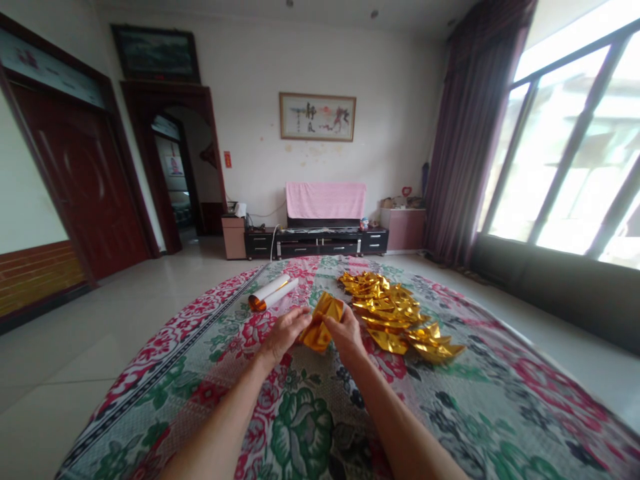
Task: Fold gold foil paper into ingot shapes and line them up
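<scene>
Across a floral tablecloth [303, 427], head view: both forearms reach forward from the near edge, hands meeting about mid-cloth. Between them, a gold foil piece [329, 308], creased and partly folded, held up at a tilt just above the cloth. Left hand [284, 333] at its left edge, thumb and fingertips closed on the foil. Right hand [346, 331] pinches the right side, thumb laid over the shiny face, fingers mostly behind. Just right of the hands, a heap of folded gold pieces [390, 307], pointed ends, overlapping, running in a loose slanting band from the far side toward the near right. Beyond the left hand, rolled sheets [274, 289], white outside, gold at the open end, lying on the cloth, apart from the fingers. Past the table, a low black cabinet [320, 249] against the far wall; pink cloth [326, 199] draped over something dark on top. Framed picture [317, 117] above. Dark red door [83, 180] at left. Purple curtain [457, 147] and bright window [555, 153] at right.
</scene>
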A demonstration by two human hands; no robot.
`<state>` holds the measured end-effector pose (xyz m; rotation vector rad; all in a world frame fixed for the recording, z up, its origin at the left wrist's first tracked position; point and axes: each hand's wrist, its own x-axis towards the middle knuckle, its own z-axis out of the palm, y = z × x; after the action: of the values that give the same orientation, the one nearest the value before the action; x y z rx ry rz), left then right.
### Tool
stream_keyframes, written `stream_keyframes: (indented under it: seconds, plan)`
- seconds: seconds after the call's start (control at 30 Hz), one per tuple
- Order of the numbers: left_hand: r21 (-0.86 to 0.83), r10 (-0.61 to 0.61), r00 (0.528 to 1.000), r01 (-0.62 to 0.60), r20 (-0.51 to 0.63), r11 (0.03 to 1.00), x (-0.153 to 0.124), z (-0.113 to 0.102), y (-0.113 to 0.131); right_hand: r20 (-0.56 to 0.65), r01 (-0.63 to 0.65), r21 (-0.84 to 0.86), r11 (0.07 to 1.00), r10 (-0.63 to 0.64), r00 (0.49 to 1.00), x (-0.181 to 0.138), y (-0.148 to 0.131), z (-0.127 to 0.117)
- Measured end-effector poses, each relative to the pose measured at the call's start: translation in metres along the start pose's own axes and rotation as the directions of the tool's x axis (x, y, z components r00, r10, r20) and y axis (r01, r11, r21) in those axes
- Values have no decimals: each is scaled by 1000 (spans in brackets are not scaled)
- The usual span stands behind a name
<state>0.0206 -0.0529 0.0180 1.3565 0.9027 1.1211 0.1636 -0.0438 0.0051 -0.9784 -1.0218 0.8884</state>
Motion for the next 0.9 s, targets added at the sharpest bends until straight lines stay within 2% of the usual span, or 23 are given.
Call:
stream_keyframes:
  seconds: [0.07, 0.2, 0.33, 0.4, 0.5, 0.67, 0.8, 0.9]
  plan:
    - [33, 13, 1000, -13, 3, 999, 2, 1, -3, -24, -39, 59, 997, 41, 999, -1, 2, 3]
    - [67, 38, 998, -34, -59, 997, 5, 1, -9, 43, -154, 197, 968, 149, 988, -3, 2, 5]
    - [176, 12, 998, -2, -55, 984, 3, -4, -7, 71, -225, 245, 943, 214, 974, 0, -4, -2]
    - [265, 12, 999, 0, -46, 964, 1, -6, -5, 77, -198, 241, 950, 184, 980, 3, -6, -8]
    - [346, 20, 1000, -16, -9, 938, 1, -9, -4, 147, -185, 184, 965, 159, 976, 4, -9, -16]
    - [403, 17, 999, -30, 36, 915, 1, -11, -4, 257, -228, 86, 970, 200, 946, 0, -12, -19]
    - [440, 11, 997, -42, 73, 897, -1, -11, -1, 281, -241, 45, 970, 219, 934, -4, -15, -19]
    - [457, 50, 997, -70, 58, 887, 0, -10, -1, 290, -248, 50, 968, 223, 931, -5, -17, -20]
